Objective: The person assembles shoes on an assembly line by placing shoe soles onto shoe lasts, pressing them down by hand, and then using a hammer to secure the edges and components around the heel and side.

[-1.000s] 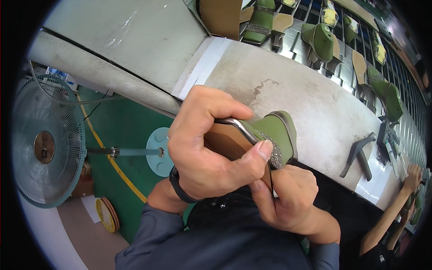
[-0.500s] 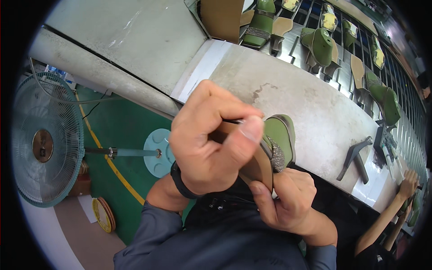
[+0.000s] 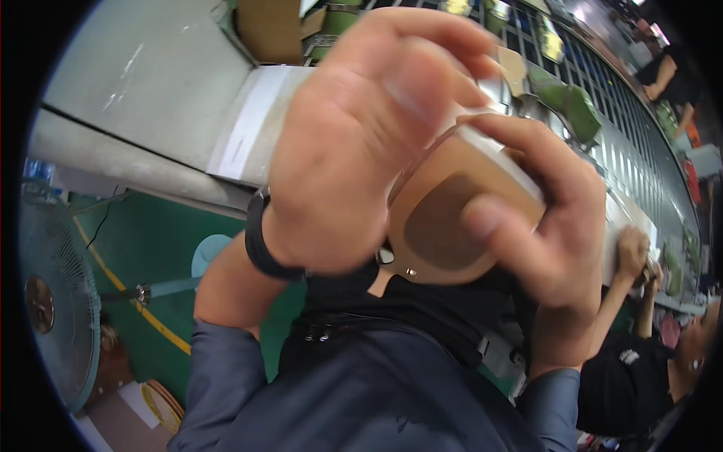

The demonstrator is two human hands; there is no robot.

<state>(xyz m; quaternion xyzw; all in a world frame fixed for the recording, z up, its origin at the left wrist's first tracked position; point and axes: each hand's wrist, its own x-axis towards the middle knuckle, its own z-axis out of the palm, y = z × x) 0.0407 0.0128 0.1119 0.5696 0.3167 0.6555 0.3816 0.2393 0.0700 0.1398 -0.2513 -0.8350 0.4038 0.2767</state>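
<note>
My right hand (image 3: 557, 226) grips a sandal (image 3: 440, 222), fingers over its pale rim and thumb against its broad tan face. That face carries a darker brown oval and is turned up toward me. At its lower end hang a short tan strap (image 3: 381, 282) and a small shiny metal piece. My left hand (image 3: 354, 143), with a black band on the wrist, is raised just left of the sandal. Its fingers are bent and smeared by motion, so whether they hold anything is unclear. The sandal's upper is hidden.
Beyond the pale worktable (image 3: 151, 75) runs a metal rack conveyor with green shoes (image 3: 568, 109) and tan insoles. A cardboard box (image 3: 269, 30) stands at the back. On the left is a floor fan (image 3: 53, 294). At right, a co-worker's hands (image 3: 634, 252) work at the table.
The sandal has been turned so its broad tan face points up, and the green upper no longer shows. My left hand has risen, and my right hand has moved up and right.
</note>
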